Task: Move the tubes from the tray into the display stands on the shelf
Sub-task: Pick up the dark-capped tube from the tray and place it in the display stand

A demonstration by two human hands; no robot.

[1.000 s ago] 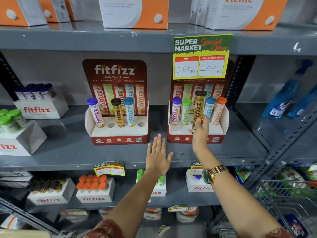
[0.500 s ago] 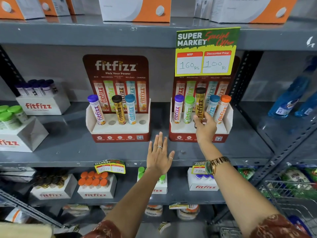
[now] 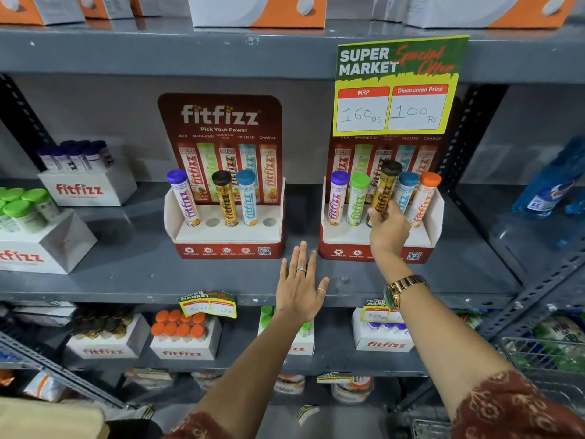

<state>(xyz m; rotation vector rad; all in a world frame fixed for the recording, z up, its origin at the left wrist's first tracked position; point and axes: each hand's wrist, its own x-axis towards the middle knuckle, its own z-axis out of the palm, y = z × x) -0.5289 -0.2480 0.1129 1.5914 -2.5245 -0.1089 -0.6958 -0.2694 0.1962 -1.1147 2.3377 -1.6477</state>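
Two red fitfizz display stands sit on the grey middle shelf. The left stand [image 3: 228,236] holds a purple-capped, a brown-capped and a blue-capped tube, with two round holes bare. The right stand [image 3: 437,217] holds purple, green, blue and orange-capped tubes. My right hand [image 3: 388,231] grips the gold tube with a brown cap [image 3: 386,185] by its lower end, upright at the right stand's middle slot. My left hand [image 3: 300,286] lies flat on the shelf edge between the stands, fingers spread, holding nothing.
A green and yellow price sign [image 3: 399,87] hangs from the upper shelf over the right stand. White fitfizz boxes of tubes [image 3: 85,188] stand at the left and on the shelf below. Blue bottles [image 3: 550,185] lie at the right, a wire basket [image 3: 544,356] lower right.
My right hand has lowered the gold tube into the right stand's middle slot. The left hand stays flat on the shelf edge. The camera has come a little closer.
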